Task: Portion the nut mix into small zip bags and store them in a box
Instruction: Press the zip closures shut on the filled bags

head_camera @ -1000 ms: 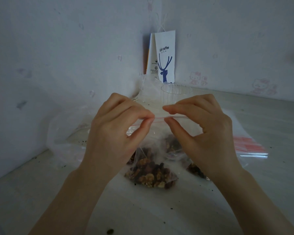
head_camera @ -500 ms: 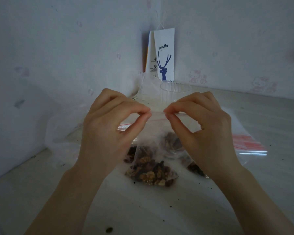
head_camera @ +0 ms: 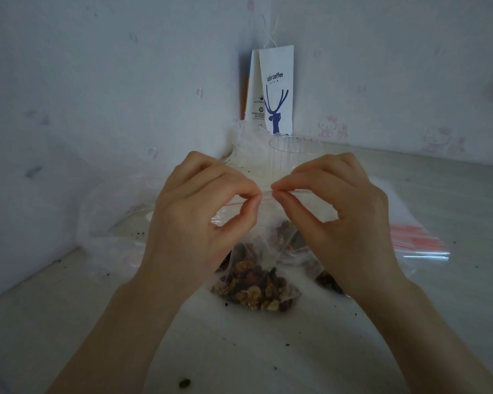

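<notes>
L hand (head_camera: 199,223) & R hand (head_camera: 336,226) pinched the small zip bag (head_camera: 256,277) of nut mix (head_camera: 254,291) by its red-lined seal strip (head_camera: 265,194) — light, floppy, slippery film, prob. best held at that stiffer top edge.

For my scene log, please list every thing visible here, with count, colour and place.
held zip bag: one, clear, brown nut mix inside, centre
other filled bags: two or more, clear, brown nuts, behind it
empty zip bags: one stack, clear, red strips, right
large plastic bag: one, clear, left
plastic cup: one, clear, behind the hands
paper bag: one, white, blue deer, wall corner
table: one, pale, dark crumbs on it
left hand: one, pinches held bag's top
right hand: one, pinches held bag's top
</notes>
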